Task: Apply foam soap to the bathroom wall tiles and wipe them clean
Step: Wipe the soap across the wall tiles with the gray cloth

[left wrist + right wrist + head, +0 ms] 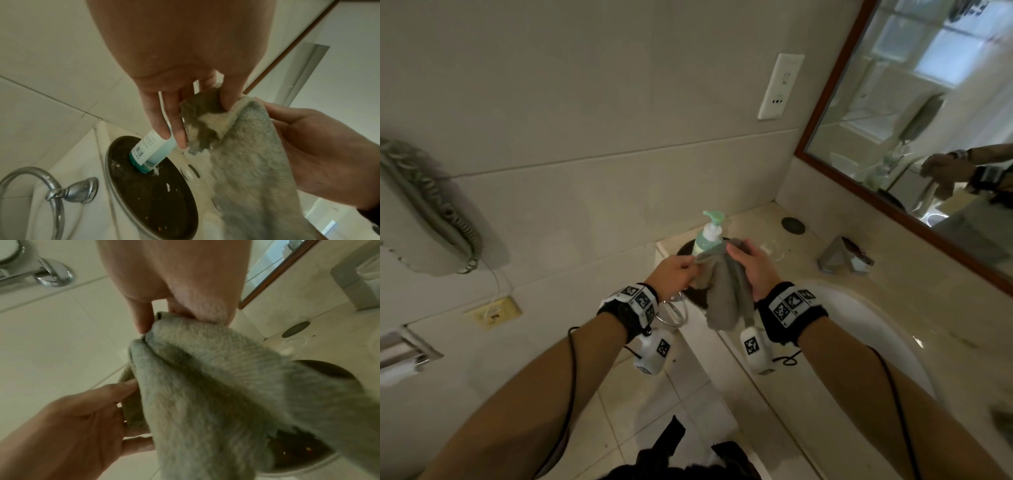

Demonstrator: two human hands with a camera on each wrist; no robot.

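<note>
A grey towel cloth [726, 291] hangs between both hands above the counter corner. My left hand [677, 274] pinches one upper edge of the cloth [207, 113] between thumb and fingers. My right hand [753, 267] pinches the other upper corner of the cloth [216, 369] at its top fold. Just behind the hands stands a mint-green pump soap bottle [708, 236], upright on a round dark tray [152, 194]. The bottle [150, 151] is apart from my fingers. Beige wall tiles [585, 120] rise behind it.
A chrome towel ring [30, 191] is fixed to the cabinet side below the tray. The white basin [876, 329] and chrome tap [842, 257] lie to the right, under a wood-framed mirror [928, 113]. A wall telephone [424, 209] and a socket plate [780, 85] hang on the tiles.
</note>
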